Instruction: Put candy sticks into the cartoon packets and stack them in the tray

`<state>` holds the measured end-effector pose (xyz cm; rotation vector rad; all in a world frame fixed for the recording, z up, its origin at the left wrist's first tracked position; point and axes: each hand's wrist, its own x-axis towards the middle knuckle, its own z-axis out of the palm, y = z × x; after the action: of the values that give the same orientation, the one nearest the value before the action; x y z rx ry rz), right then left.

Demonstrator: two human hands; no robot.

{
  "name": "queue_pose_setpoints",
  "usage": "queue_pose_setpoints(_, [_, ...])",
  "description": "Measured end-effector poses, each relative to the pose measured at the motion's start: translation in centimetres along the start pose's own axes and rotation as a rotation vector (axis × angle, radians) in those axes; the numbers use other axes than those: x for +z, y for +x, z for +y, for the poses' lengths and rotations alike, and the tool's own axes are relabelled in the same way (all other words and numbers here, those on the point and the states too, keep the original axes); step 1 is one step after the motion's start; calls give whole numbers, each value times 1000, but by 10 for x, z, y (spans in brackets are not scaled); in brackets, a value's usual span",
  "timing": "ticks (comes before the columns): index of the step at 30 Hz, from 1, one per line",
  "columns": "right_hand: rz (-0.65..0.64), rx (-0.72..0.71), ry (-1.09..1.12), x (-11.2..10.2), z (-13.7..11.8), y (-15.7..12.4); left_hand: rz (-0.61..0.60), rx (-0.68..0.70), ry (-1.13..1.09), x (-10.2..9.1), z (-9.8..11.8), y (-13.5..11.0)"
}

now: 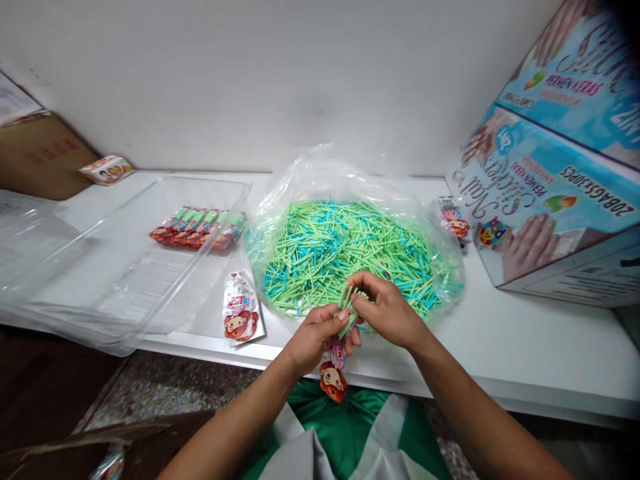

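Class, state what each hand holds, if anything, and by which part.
The left hand grips a picture packet by its upper part, with green sticks; the right hand touches the sticks' upper ends, its grip unclear.

Behind the plastic bag, the way is closed off by the wall. To the bag's left, a low pass is obstructed by the raised rim of the clear tray; near the bag's front-left corner, a flat packet is met. The bag's front edge is taken up by the left hand and right hand. Front-right of the bag, a wide bare stretch of counter is left passable, bounded farther back by stacked cartons. Above the bag, open room is offered.
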<state>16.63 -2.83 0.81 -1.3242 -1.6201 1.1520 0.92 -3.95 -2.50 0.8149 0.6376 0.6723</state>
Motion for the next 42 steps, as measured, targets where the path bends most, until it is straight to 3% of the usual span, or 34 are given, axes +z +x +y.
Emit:
queue_pose_setpoints(6, [-29,46,123,1,0,-3,22,-5,-40,-1,-4,2])
queue_pose_setpoints(14, [13,0,0,-1,0,-5,-11,-10,-41,-5,-6,3])
queue_pose_setpoints(21, [-32,17,93,1,3,-5,-41,-41,-19,-5,-7,1])
queue_pose_setpoints(34, [-67,5,41,1,4,-6,-44,-49,14,-10,-7,-3])
queue_pose_setpoints(42, [-102,17,-138,6,5,-7,3,-42,52,-15,-4,-7])
